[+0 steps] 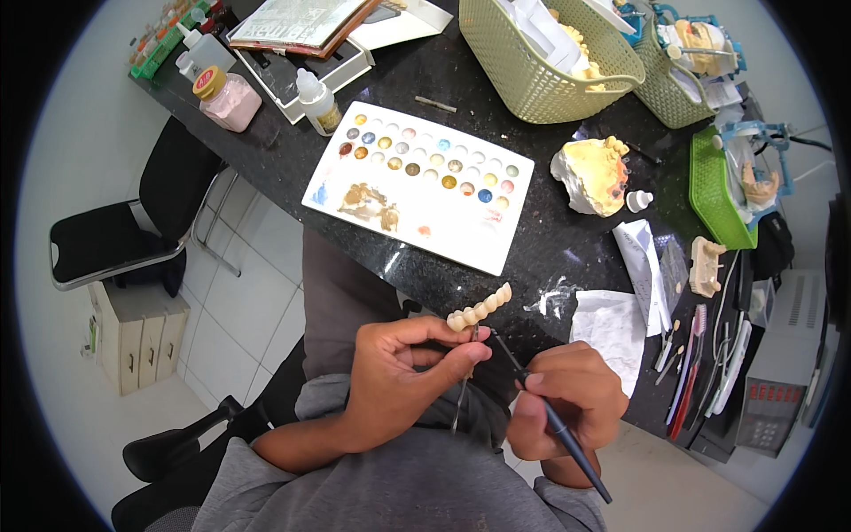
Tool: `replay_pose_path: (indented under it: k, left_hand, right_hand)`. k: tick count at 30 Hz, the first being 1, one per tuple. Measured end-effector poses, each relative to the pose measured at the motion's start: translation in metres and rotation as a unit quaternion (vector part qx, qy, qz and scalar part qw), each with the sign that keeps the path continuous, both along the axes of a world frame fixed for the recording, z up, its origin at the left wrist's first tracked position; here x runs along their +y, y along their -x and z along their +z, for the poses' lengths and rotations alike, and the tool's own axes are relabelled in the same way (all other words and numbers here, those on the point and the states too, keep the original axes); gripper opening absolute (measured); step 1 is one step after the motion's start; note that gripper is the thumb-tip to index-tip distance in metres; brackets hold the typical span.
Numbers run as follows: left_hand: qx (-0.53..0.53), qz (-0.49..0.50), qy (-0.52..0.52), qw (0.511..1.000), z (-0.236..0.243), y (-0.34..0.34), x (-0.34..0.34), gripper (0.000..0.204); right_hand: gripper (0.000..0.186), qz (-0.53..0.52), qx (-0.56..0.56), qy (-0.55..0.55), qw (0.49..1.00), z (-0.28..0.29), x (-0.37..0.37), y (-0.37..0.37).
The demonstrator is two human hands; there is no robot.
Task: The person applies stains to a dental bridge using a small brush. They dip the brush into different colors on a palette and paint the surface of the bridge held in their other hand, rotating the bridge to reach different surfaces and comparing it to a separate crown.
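My left hand (412,377) pinches a thin metal holder at the lower end of a row of cream-coloured false teeth (479,307), held up over my lap near the desk's front edge. My right hand (567,399) grips a slim brush with a dark handle (572,448), its tip pointing up-left beside the lower end of the teeth. Whether the tip touches them I cannot tell. Beyond them lies a white palette (448,239) with wells of coloured pastes and brown smears. A yellow and white dental cast (589,173) stands right of the palette, beside a small white cap (638,200).
The dark desk (239,142) holds bottles (317,111), a pink jar (230,97), baskets (523,93), a green tray (718,204), crumpled paper (607,324), loose tools (696,372) and a grey appliance (776,399). A black chair (115,248) and drawer unit (142,341) are at the left.
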State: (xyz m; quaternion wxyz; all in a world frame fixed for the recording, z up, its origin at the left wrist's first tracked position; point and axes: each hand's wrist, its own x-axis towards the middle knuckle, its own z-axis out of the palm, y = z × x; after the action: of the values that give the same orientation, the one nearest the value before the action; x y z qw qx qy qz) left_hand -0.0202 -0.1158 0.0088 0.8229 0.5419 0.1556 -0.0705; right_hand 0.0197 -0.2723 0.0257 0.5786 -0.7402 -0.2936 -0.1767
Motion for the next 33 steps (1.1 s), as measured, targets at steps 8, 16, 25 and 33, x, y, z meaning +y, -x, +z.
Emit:
replay_pose_path:
  k: [8, 16, 25, 33]
  left_hand:
    - [-0.007, -0.017, 0.028, 0.999, -0.003, -0.001, 0.005, 0.014]
    - [-0.008, -0.015, 0.047, 0.999, -0.004, -0.003, 0.005, 0.013]
    - [-0.012, -0.01, 0.048, 0.999, -0.006, -0.003, 0.005, 0.013]
    - [-0.008, -0.01, 0.043, 0.999, -0.006, -0.002, 0.004, 0.013]
  right_hand:
    - [0.018, -0.079, 0.025, 0.025, 0.996, 0.003, 0.0, 0.005]
    - [0.012, -0.042, -0.049, 0.066, 0.996, -0.001, 0.008, 0.003]
    - [0.013, -0.03, -0.06, 0.082, 0.994, -0.001, 0.01, 0.001]
    - [0.013, -0.026, -0.056, 0.091, 0.994, -0.001, 0.009, -0.001]
